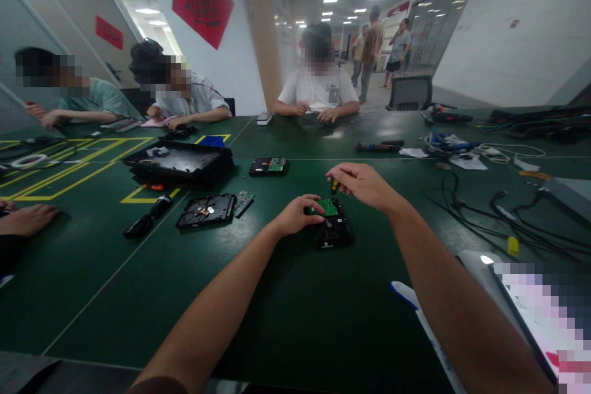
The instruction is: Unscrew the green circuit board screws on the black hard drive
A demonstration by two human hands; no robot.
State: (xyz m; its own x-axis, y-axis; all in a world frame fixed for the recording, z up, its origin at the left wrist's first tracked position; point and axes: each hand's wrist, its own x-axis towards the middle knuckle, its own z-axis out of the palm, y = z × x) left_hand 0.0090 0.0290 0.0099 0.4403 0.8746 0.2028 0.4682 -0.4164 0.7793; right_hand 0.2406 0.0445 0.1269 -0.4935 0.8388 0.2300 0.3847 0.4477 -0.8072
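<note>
A black hard drive [332, 235] with a green circuit board [329, 207] on its upper face lies flat on the green table in front of me. My left hand [298, 214] grips its left side, thumb reaching over the top and fingers around the far corner. Above the far right of the drive, my right hand [364, 184] pinches a small screwdriver [335, 185] with a yellow and black handle, held roughly upright. Its tip is too small to make out, so I cannot tell whether it touches a screw.
Left of me lie another hard drive [205, 210], a loose circuit board [243, 202], a black tool [148, 218] and a black tray [178, 161]. A third drive [268, 165] sits farther back. Cables [489, 212] spread on the right. A co-worker's hand [34, 219] rests at far left.
</note>
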